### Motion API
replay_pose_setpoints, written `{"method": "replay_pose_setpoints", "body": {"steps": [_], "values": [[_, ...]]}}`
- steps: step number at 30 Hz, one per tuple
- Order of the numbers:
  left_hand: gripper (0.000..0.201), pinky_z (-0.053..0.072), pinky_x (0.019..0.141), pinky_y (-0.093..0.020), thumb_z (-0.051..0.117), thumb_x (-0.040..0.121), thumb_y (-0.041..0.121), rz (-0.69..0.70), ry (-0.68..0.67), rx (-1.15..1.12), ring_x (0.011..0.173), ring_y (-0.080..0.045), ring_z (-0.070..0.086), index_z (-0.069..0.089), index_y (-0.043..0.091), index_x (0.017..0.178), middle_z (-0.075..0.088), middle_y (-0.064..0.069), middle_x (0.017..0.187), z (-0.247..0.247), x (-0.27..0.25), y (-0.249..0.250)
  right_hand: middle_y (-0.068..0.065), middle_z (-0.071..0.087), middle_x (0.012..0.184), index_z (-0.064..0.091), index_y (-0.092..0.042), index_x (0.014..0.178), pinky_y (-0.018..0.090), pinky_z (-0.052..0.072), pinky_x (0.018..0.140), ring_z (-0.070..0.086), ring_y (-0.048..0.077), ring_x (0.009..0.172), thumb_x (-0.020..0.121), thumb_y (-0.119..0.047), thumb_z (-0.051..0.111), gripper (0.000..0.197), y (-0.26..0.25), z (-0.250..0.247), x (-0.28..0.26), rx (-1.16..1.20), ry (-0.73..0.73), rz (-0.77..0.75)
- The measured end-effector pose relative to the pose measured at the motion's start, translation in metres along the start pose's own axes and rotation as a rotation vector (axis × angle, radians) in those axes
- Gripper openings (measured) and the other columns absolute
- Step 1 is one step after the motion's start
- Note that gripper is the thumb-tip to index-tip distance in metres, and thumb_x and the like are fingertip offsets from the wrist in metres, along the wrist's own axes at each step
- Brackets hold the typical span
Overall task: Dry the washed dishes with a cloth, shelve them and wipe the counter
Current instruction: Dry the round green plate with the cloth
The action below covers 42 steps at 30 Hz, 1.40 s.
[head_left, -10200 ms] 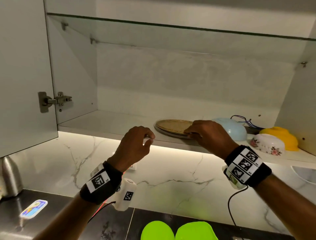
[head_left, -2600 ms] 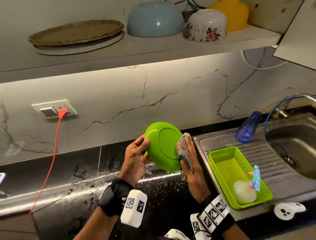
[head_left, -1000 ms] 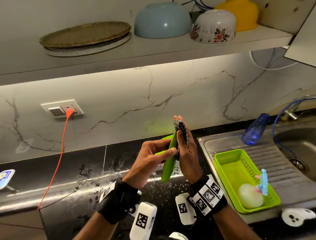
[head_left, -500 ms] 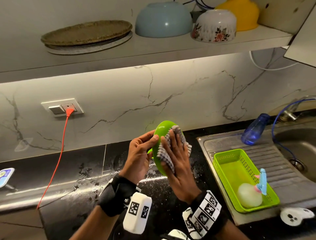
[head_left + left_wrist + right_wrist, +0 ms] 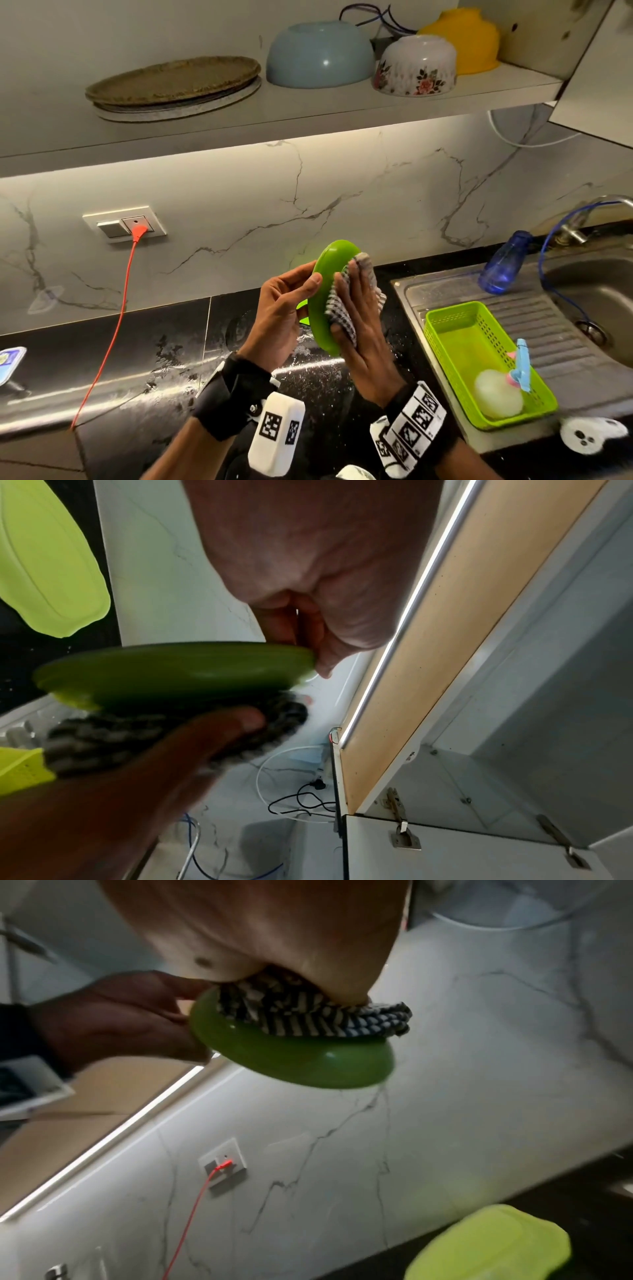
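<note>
A green plate (image 5: 324, 274) is held upright above the wet black counter (image 5: 154, 359). My left hand (image 5: 306, 291) pinches its left rim between thumb and fingers. My right hand (image 5: 356, 301) lies flat on the plate's face and presses a checked cloth (image 5: 340, 313) against it with straight fingers. The left wrist view shows the plate (image 5: 171, 669) edge-on with the cloth (image 5: 113, 737) under it. In the right wrist view the cloth (image 5: 308, 1015) is bunched inside the plate (image 5: 291, 1064). A second green plate (image 5: 489, 1245) lies on the counter below.
The shelf (image 5: 308, 109) above carries a woven plate stack (image 5: 174, 82), a blue bowl (image 5: 320, 54), a floral bowl (image 5: 418, 66) and a yellow bowl (image 5: 469, 41). A green basket (image 5: 442, 329) with a sponge sits on the drainboard beside the sink (image 5: 599, 284). A red cable (image 5: 109, 342) hangs from the socket.
A second ago the plate stood edge-on; it has since turned, and my right hand spread flat and rubs the cloth over its face. My left hand keeps its hold on the rim.
</note>
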<state>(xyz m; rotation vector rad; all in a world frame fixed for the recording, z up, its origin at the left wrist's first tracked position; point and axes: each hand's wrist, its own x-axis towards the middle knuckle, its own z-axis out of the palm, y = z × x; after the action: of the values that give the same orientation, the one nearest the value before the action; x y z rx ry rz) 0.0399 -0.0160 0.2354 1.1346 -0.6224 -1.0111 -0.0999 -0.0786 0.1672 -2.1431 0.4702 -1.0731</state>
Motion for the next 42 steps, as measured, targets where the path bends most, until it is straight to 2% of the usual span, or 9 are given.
{"method": "replay_pose_setpoints", "body": {"steps": [6,8,13,16,22,25,30,36,42], "values": [[0.02,0.059,0.083,-0.043,0.065,0.095,0.006,0.043,-0.129,0.107,0.095,-0.03,0.071,0.074,0.002,0.113,0.074,-0.02,0.111,0.004,-0.008,0.005,0.005,0.036,0.164,0.053,-0.016,0.148,0.067,0.009,0.122,0.02,0.029,0.157,0.1,-0.034,0.038,0.054,-0.019,-0.027,0.048,-0.173,-0.002,-0.211],[0.026,0.06,0.088,-0.047,0.06,0.096,0.002,0.045,-0.154,0.103,0.101,-0.034,0.071,0.069,-0.005,0.12,0.072,-0.022,0.117,0.004,-0.011,0.006,0.001,0.05,0.155,0.061,-0.018,0.141,0.064,0.018,0.12,0.034,0.023,0.152,0.101,-0.035,0.039,0.049,-0.015,-0.041,0.061,-0.207,0.013,-0.25],[0.033,0.055,0.096,-0.054,0.069,0.091,0.01,0.042,-0.127,0.054,0.113,-0.035,0.068,0.071,0.004,0.124,0.071,-0.019,0.123,-0.002,-0.013,0.013,0.001,0.06,0.144,0.057,-0.014,0.143,0.062,0.041,0.11,0.053,0.024,0.137,0.108,-0.042,0.039,0.048,0.031,-0.053,0.065,0.204,0.173,0.088],[0.029,0.06,0.09,-0.042,0.068,0.092,0.008,0.059,-0.103,0.019,0.11,-0.03,0.07,0.074,0.007,0.12,0.072,-0.018,0.122,-0.005,-0.011,0.017,-0.003,0.049,0.156,0.043,-0.023,0.155,0.058,0.037,0.118,0.043,0.018,0.147,0.109,-0.041,0.041,0.05,0.037,-0.047,0.045,0.335,0.161,0.249],[0.036,0.062,0.085,-0.036,0.07,0.088,0.01,0.058,-0.144,-0.048,0.105,-0.028,0.072,0.071,0.002,0.123,0.071,-0.02,0.122,-0.009,-0.012,0.019,0.003,0.027,0.168,0.039,-0.027,0.158,0.061,0.025,0.122,0.023,0.026,0.156,0.105,-0.038,0.042,0.054,0.006,-0.05,0.049,-0.014,0.096,-0.054],[0.036,0.061,0.086,-0.037,0.07,0.088,0.01,0.035,-0.139,-0.089,0.108,-0.029,0.07,0.071,0.004,0.124,0.07,-0.02,0.125,-0.009,-0.01,0.018,-0.001,0.044,0.159,0.042,-0.02,0.155,0.057,0.034,0.119,0.039,0.02,0.149,0.107,-0.041,0.039,0.052,0.025,-0.054,0.059,0.221,0.147,0.108],[0.035,0.06,0.085,-0.03,0.069,0.089,0.009,0.014,-0.024,-0.227,0.099,-0.022,0.071,0.07,0.003,0.123,0.073,-0.017,0.119,-0.013,0.0,0.015,-0.02,0.058,0.145,0.048,-0.038,0.149,0.048,0.039,0.12,0.052,0.008,0.138,0.105,-0.054,0.041,0.047,0.049,-0.036,0.026,0.51,0.127,0.488],[0.026,0.057,0.068,-0.019,0.065,0.086,0.013,-0.036,0.153,-0.273,0.087,-0.012,0.068,0.075,0.008,0.11,0.076,-0.005,0.1,-0.017,0.009,0.003,-0.016,0.008,0.171,0.013,-0.024,0.164,0.033,0.018,0.128,0.012,0.004,0.157,0.105,-0.038,0.042,0.068,0.031,-0.004,-0.025,0.476,0.03,0.33],[0.027,0.058,0.077,-0.026,0.064,0.093,0.011,-0.061,0.305,-0.287,0.088,-0.014,0.069,0.069,0.006,0.118,0.074,-0.007,0.101,-0.009,0.017,-0.003,0.013,-0.002,0.172,0.026,-0.013,0.161,0.069,0.009,0.122,-0.002,0.035,0.159,0.105,-0.036,0.042,0.063,-0.003,0.012,-0.036,-0.125,-0.113,-0.027]]}}
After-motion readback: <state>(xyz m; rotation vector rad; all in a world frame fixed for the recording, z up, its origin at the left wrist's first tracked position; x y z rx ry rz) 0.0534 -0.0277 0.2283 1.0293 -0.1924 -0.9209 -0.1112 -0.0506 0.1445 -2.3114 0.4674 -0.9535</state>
